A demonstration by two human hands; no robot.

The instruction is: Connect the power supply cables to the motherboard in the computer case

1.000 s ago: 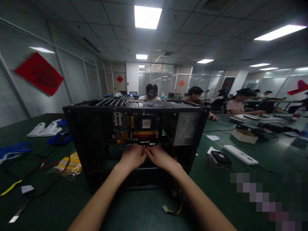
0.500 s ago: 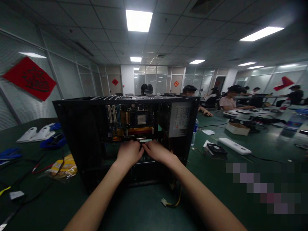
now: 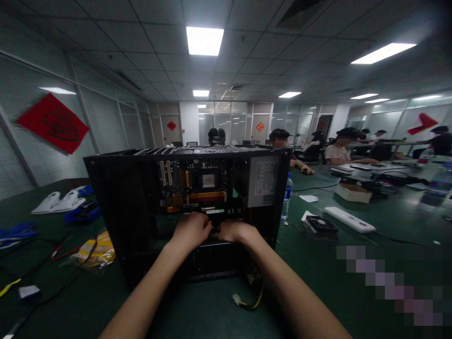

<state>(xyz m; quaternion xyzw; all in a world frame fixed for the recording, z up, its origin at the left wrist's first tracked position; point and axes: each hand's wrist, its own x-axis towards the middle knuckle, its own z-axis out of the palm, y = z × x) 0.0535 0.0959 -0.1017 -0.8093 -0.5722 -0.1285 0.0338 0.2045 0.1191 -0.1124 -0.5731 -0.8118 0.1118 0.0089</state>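
An open black computer case stands on the green table, its side off. Inside I see the motherboard and a grey power supply at the right. Both my hands reach into the case just below the motherboard. My left hand is curled, fingers closed on something small I cannot make out. My right hand is right beside it, fingers bent inward and touching the same spot. A yellow-wired connector trails out of the case onto the table.
A yellow packet and loose cables lie left of the case. White and blue devices sit further left. At the right are a water bottle, a small fan and a white power strip. Several people sit at tables behind.
Both hands have dropped slightly lower inside the case and the right hand has curled in more. The view has shifted a little; the case stays put.
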